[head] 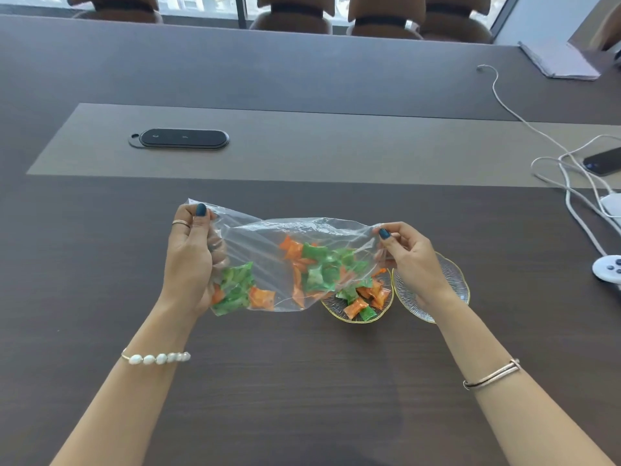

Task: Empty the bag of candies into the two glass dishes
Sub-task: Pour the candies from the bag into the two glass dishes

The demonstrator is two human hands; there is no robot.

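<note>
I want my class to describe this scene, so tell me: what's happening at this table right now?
A person holds a clear plastic bag stretched sideways above a dark table, the left hand and the right hand each with a grip on one end. Orange and green wrapped candies remain inside. The nearer glass dish already holds several candies; the second dish, partly behind the right hand, shows none.

I see the clear plastic bag stretched sideways above the table, with green and orange wrapped candies still inside. Below its right end stand two ribbed glass dishes with gold rims: the left dish holds several candies, the right dish looks empty.
</note>
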